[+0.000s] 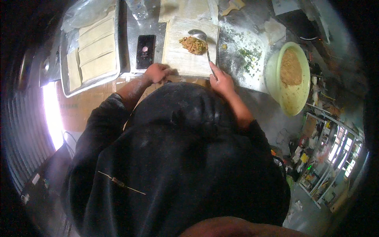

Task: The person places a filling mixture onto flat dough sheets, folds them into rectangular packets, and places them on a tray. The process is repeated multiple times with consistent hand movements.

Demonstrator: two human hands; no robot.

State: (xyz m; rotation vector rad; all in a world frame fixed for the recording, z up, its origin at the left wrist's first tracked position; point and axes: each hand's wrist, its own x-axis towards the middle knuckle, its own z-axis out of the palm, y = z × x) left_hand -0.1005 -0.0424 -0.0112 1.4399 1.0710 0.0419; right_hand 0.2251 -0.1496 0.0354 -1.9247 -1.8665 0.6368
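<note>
At the far left of the metal worktop [233, 47] sits a shallow metal tray [118, 51] lined with a row of folded, pale pastry rolls [96, 49], with crumpled clear plastic [85, 12] bunched at its far end. Just right of the tray lies a dark phone [145, 51], flat on the counter, and beyond it stands the base of a clear plastic bottle [137, 8]. Next comes the left hand [156, 72], curled into a loose fist and pressing on the near left corner of a square pastry sheet [185, 59] spread flat in front of the person. A mound of brownish shredded filling [193, 44] lies on the far right part of that sheet, and the bowl of a metal spoon [199, 36] rests against the mound. The right hand [222, 81] is closed around the spoon's handle at the near right edge of the sheet; the two hands are apart, one at each near corner. More pastry sheets [185, 8] lie stacked beyond. To the right, chopped green herbs [248, 57] are scattered on the floury counter, and furthest right a pale green bowl [294, 98] holds more of the brown filling.
</note>
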